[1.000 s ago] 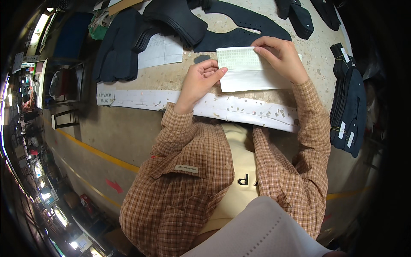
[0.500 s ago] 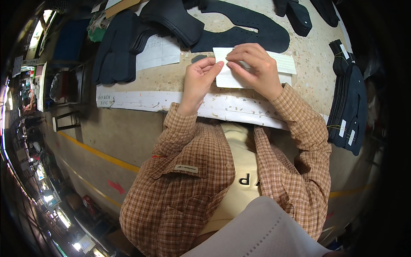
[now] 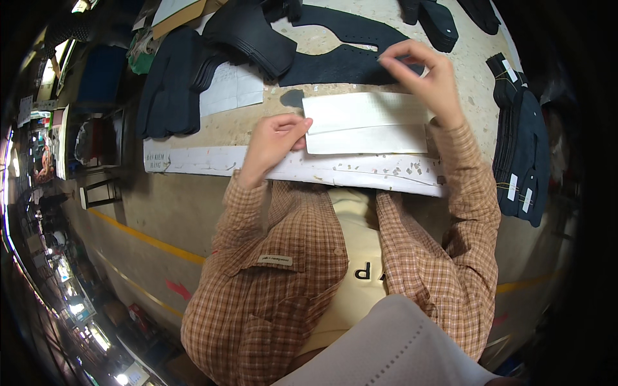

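Note:
A white paper sheet [image 3: 360, 122] with a crease or overlapping layer across it lies at the table's front edge; faint small print covers its upper part. My left hand [image 3: 278, 138] is closed at the sheet's left edge, the thumb pressed on the paper and the fingers curled under. Raised over the sheet's far right corner, my right hand [image 3: 430, 77] has thumb and forefinger brought together in a pinch. Whatever sits at those fingertips is too small to make out. Just beyond them lies a flat black cut piece [image 3: 328, 67] with a slot and small holes.
Stacks of black cut pieces stand at the left [image 3: 170, 90] and top [image 3: 248, 38]. Banded black bundles [image 3: 521, 148] with white tags lie at the right edge. Printed paper [image 3: 232, 87] lies under the left stacks. Small scraps dot the white table edge [image 3: 212, 159].
My right hand has lifted off the sheet and moved right and away from me. My left hand has come left and nearer with the sheet, which now shows more fully.

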`<state>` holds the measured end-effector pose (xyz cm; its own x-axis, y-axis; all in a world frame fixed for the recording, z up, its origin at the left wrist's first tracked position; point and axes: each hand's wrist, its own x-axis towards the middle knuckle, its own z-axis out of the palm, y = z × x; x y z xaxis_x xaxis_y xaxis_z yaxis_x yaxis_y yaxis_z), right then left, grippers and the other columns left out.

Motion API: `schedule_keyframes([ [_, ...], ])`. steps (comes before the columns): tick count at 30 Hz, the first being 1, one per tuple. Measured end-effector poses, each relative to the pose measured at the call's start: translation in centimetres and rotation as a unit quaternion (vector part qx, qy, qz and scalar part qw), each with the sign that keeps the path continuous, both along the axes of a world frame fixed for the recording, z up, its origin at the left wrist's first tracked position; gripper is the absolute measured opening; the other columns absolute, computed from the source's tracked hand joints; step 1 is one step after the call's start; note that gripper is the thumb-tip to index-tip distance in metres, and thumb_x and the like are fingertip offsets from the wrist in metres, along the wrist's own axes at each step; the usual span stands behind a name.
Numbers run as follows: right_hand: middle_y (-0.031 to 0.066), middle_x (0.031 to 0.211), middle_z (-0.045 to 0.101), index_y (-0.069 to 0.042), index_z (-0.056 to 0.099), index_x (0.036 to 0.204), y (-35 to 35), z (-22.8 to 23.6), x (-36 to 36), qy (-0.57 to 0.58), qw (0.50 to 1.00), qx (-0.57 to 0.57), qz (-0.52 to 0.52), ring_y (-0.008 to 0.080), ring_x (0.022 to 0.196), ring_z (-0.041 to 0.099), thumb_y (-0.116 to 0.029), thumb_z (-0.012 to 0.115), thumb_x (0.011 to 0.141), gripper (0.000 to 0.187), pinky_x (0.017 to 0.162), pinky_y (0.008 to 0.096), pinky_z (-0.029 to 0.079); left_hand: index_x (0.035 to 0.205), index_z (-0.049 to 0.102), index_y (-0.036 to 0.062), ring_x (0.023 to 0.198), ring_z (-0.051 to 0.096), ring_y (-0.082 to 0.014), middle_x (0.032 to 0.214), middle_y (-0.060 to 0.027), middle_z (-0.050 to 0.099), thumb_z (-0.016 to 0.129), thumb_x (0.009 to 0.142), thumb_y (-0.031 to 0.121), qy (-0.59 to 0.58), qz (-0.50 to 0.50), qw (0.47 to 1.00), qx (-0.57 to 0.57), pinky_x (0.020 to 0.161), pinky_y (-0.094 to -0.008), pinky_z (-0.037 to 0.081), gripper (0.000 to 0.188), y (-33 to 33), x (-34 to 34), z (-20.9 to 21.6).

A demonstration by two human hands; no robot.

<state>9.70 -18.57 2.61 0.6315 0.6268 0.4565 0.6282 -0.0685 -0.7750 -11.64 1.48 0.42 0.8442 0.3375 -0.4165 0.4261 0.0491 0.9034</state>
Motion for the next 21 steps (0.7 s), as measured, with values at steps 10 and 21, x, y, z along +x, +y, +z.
schedule_keyframes([
  [10, 0.0084, 0.090, 0.070, -0.005, 0.073, 0.084, -1.7, -4.8, 5.5, -0.115, 0.969, -0.158, -0.149, 0.0235, 0.085, 0.064, -0.018, 0.073, 0.081, 0.013, 0.077, 0.0352, 0.053, 0.092, 0.070, 0.0036, 0.076, 0.067, -0.0164, 0.090, -0.0072, 0.070, 0.068, 0.084, 0.014, -0.360, -0.246, 0.768, 0.469, 0.067, -0.0254, 0.053, 0.013, 1.2, 11.2, 4.0],
  [21, 0.0040, 0.087, 0.062, -0.007, 0.069, 0.082, -0.8, -5.2, 4.9, -0.218, 0.928, -0.191, -0.233, 0.0220, 0.086, 0.062, -0.017, 0.070, 0.079, 0.010, 0.070, 0.0347, 0.052, 0.109, 0.061, 0.0057, 0.093, 0.060, -0.0308, 0.103, -0.0130, 0.061, 0.072, 0.077, 0.039, -0.315, -0.334, 0.673, 0.580, 0.083, -0.0392, 0.051, 0.047, -3.2, 18.4, -1.2],
])
